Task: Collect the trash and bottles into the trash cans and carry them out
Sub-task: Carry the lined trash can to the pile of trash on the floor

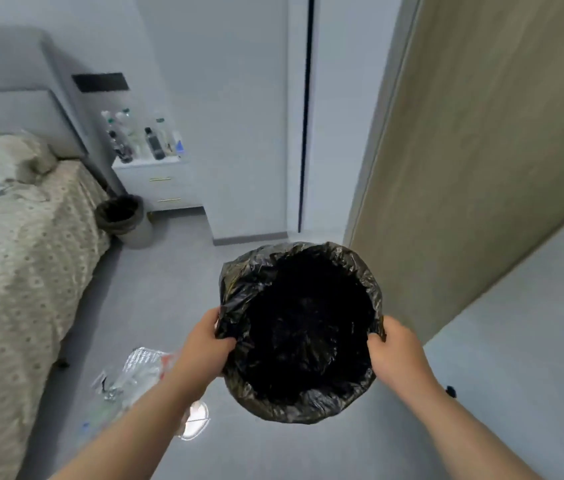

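Note:
I hold a trash can (pixel 299 332) lined with a black bag in front of me, above the floor. My left hand (pixel 204 344) grips its left rim and my right hand (pixel 396 348) grips its right rim, thumbs curled inside. The can's inside looks dark and I cannot tell what it holds. A second lined trash can (pixel 121 216) stands on the floor between the bed and the nightstand. Several bottles (pixel 135 136) stand on the white nightstand (pixel 166 188). Clear plastic wrappers and foil trash (pixel 131 372) lie on the floor by the bed, partly hidden by my left arm.
A bed (pixel 21 244) with a patterned cover fills the left side. A wooden door (pixel 481 168) stands open on the right. A white wall and a wardrobe panel (pixel 249 133) close the far end. Grey floor (pixel 156 292) stretches between the bed and the door.

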`<state>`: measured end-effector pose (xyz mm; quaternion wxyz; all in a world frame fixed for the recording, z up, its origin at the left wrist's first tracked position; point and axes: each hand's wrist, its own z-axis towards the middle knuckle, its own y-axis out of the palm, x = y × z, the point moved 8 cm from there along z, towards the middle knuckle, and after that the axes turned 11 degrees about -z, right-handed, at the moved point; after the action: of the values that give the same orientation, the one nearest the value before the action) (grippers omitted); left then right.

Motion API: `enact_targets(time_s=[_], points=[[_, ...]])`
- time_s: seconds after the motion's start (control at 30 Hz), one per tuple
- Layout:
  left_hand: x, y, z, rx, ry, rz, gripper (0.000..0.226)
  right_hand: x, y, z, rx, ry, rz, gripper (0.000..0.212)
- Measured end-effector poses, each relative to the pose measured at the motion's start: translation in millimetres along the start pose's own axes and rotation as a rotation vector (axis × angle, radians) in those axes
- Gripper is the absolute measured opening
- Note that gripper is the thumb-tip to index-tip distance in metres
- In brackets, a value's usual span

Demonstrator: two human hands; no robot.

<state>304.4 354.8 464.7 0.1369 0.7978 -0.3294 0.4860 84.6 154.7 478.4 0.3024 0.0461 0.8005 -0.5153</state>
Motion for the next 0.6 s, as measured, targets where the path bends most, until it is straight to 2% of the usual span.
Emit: enact_targets(time_s=[0.3, 0.47, 0.6], points=[[17.7, -228.4, -15.7, 0.287, 0.110, -0.158, 0.050, -242.9, 101.3, -7.5, -0.142, -0.390, -0.044, 0.019], [7.8, -321.8, -16.7, 0.381, 0.091, -0.243, 0.050, -329.0, 159.4, -18.9, -0.153, -0.502, -0.086, 0.017], [3.0, -369.3, -14.8, 0.431, 0.074, -0.287, 0.051, -374.8, 199.3, -18.7, -0.200, -0.550, -0.093, 0.010]])
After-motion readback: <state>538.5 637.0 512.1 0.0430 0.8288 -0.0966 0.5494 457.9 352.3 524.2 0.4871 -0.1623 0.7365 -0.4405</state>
